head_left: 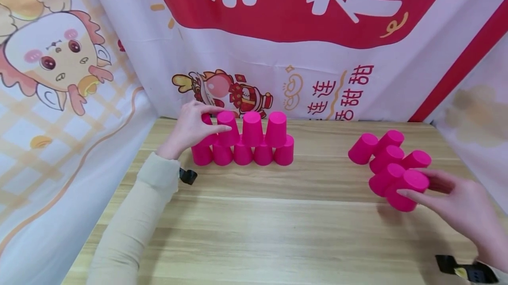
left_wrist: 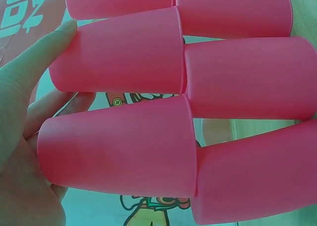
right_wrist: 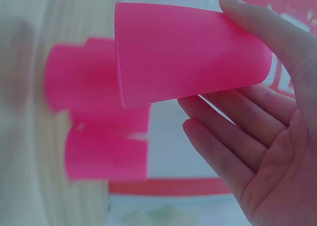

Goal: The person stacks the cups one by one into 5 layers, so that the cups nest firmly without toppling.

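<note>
L hand (head_left: 192, 126): pinching 2nd-from-L upper-row cup (head_left: 230, 139), nr far L corner of worktop (head_left: 262, 232)
R hand (head_left: 460, 201): pinching R-side cup (head_left: 409, 183), nr R edge

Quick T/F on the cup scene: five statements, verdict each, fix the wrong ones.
1. The left hand touches the upper row of the cup stack. True.
2. The upper row outnumbers the bottom row. False: the bottom row has five cups, the upper four.
3. The right hand is empty. False: it holds a pink cup.
4. The held cup is mouth up. False: mouth down.
5. Bare table separates the stack from the cup group at right. True.
</note>
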`<state>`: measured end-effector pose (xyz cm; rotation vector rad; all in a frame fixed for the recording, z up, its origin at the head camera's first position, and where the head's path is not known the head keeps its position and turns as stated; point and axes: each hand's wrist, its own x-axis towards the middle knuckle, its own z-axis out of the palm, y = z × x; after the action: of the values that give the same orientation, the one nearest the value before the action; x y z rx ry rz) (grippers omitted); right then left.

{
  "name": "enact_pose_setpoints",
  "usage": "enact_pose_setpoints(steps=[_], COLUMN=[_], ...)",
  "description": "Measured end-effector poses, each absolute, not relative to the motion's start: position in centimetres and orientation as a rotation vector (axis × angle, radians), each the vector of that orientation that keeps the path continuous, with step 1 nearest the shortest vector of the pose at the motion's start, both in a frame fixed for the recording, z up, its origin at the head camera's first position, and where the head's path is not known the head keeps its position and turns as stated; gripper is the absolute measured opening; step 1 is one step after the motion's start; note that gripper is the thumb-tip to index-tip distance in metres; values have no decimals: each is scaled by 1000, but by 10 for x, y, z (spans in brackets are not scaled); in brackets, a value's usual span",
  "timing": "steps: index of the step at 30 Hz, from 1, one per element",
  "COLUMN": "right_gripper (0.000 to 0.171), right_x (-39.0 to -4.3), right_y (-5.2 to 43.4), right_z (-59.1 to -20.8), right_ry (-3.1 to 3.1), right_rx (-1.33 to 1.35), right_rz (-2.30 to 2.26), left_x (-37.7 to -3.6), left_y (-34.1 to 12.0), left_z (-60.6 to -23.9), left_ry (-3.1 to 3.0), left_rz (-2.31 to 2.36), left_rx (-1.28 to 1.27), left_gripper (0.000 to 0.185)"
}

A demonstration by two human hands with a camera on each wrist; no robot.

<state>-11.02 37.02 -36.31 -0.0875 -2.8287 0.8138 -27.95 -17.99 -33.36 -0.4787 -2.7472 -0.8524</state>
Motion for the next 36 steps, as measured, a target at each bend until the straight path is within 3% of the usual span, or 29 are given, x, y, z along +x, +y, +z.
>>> enact_pose_setpoints(steps=[14, 25, 36], right_gripper=[54, 50, 49], right_x=[-143, -162, -194], right_y=[291, 236, 204], right_z=[-359, -336, -332], right_ry=[-2712, -2514, -2287], right_rx=[225, 327, 444], right_rz=[1052, 1314, 1471], left_x=[-268, -222, -190], left_y=[-185, -187, -180], left_z=[-336, -331, -364], left_ry=[-2562, -2335, -2421], left_rz=[-1035, -1182, -1166], left_rx=[-364, -310, -453], left_gripper=[70, 66, 64])
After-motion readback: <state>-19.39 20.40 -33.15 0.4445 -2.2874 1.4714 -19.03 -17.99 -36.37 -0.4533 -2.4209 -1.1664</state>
